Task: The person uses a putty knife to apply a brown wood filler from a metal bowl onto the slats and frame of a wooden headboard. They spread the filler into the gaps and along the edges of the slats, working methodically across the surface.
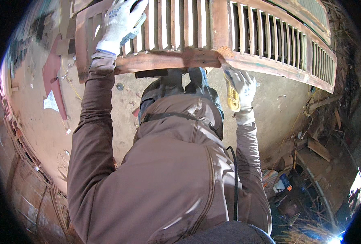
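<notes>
A reddish-brown wooden frame with many upright slats (219,24) lies across the top of the view. My left hand (121,24), in a white work glove with grey-blue coated parts, rests on the slats at its left end. Its fingers look apart, though their tips are partly cut off by the upper edge. My right hand (244,87), gloved likewise, is closed round a yellow-handled tool (232,96). The tool's head reaches the frame's near rail at a pale brown patch (225,51); whether it is a brush or a scraper I cannot make out.
A dark red strip (53,73) lies on the floor to the left with a pale scrap (50,102). Wood offcuts (318,149) and clutter, including a blue bottle-like thing (285,181), lie at lower right. Bright light glares in the lower right corner.
</notes>
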